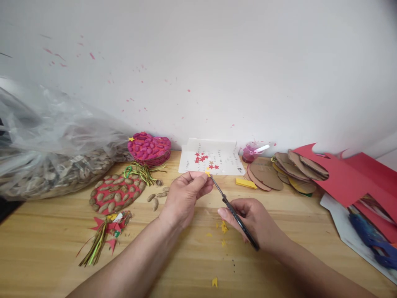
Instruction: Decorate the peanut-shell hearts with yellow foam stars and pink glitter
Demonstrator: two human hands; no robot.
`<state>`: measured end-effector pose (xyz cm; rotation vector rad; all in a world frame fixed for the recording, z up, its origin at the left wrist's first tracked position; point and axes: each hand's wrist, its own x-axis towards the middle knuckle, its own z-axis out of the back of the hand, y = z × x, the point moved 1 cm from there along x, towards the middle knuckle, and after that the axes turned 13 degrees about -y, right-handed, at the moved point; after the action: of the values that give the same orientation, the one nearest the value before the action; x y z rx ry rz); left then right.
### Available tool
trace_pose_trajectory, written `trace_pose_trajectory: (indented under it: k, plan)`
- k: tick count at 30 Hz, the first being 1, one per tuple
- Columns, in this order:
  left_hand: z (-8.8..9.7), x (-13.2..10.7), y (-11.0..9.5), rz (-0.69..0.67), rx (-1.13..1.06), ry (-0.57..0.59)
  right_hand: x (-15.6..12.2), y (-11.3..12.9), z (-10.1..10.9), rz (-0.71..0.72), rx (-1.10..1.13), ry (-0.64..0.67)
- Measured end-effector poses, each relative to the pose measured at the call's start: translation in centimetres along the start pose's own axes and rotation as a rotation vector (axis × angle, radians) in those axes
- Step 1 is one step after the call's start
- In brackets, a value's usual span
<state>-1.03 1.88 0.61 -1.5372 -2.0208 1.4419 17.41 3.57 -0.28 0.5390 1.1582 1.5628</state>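
My left hand (186,192) pinches a small yellow paper piece (207,170) between thumb and fingers; its exact outline is too small to tell. Black-handled scissors (231,207) are gripped in my right hand (256,219), their blades pointing up and left with the tips at the yellow piece. Yellow scraps (223,226) lie on the wooden table beneath the scissors. Just behind my hands, several small red stars (201,158) rest on a white printed sheet (229,167). To the left is a red heart covered with peanuts (113,194).
At left stands a plastic bag of peanuts (62,165), near a stack of magenta peanut hearts (149,147). Strings and red scraps (105,231) lie in front. Rightward are a cup of magenta paint (251,153), a folded yellow strip (246,183), cardboard pieces (266,174) and red sheets (347,176).
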Motion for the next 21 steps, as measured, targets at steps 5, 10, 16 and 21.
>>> trace_pose_trajectory:
  k: [5,10,16,21]
  plan:
    - [-0.04,-0.18,-0.08,0.002,-0.003,-0.008,-0.06,0.06,0.03,-0.004,0.000,-0.012]
    - [-0.07,-0.25,-0.12,0.000,-0.010,-0.012,-0.06,0.20,0.02,0.007,-0.008,-0.029]
    - [-0.04,-0.33,-0.03,0.001,-0.019,-0.006,0.06,-0.08,-0.01,0.046,-0.017,-0.062]
    - [-0.12,-0.40,-0.07,-0.002,-0.028,-0.005,0.16,-0.55,-0.19,0.085,-0.029,-0.092]
